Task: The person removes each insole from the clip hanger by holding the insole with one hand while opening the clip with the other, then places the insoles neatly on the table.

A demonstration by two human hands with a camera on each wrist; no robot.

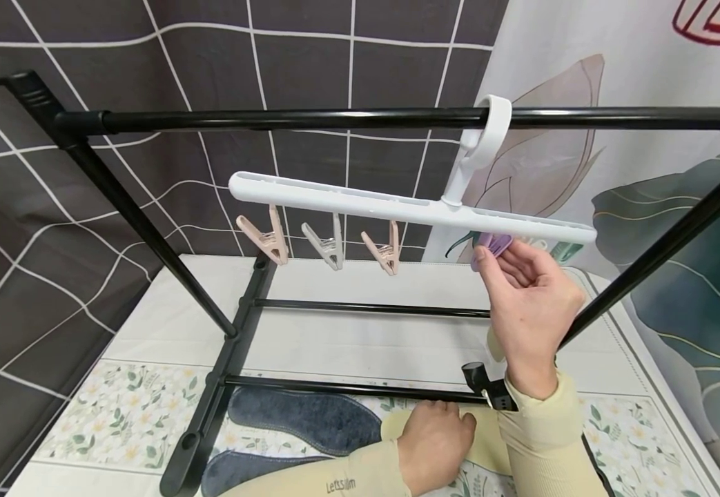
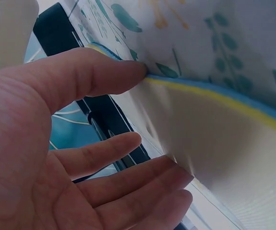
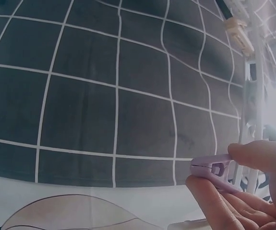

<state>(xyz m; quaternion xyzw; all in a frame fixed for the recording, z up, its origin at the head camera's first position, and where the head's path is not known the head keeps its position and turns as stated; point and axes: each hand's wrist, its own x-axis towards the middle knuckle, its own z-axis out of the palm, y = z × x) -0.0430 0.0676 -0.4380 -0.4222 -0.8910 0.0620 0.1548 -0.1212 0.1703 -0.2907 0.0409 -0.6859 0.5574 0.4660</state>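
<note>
My right hand (image 1: 530, 304) pinches a purple clothespin (image 3: 210, 167) between thumb and fingers, just under the right part of a white hanger (image 1: 360, 201). The hanger hooks over a black top bar. Pink clothespins (image 1: 266, 238) and a grey clothespin (image 1: 325, 243) hang below the hanger's left part. Lower down, my left hand (image 1: 437, 442) rests at a pale yellow insole (image 1: 487, 442) on the tabletop. In the left wrist view, its thumb touches the insole's (image 2: 224, 143) edge, and its loosely spread fingers lie against the pale face.
The black rack (image 1: 285, 120) has slanted posts and lower rails (image 1: 372, 307) across the white table (image 1: 335, 345). Dark blue-grey insoles (image 1: 306, 417) lie at the front, near the left foot bar. A green clip (image 1: 566, 251) shows beneath the hanger's right end. Patterned curtains hang behind.
</note>
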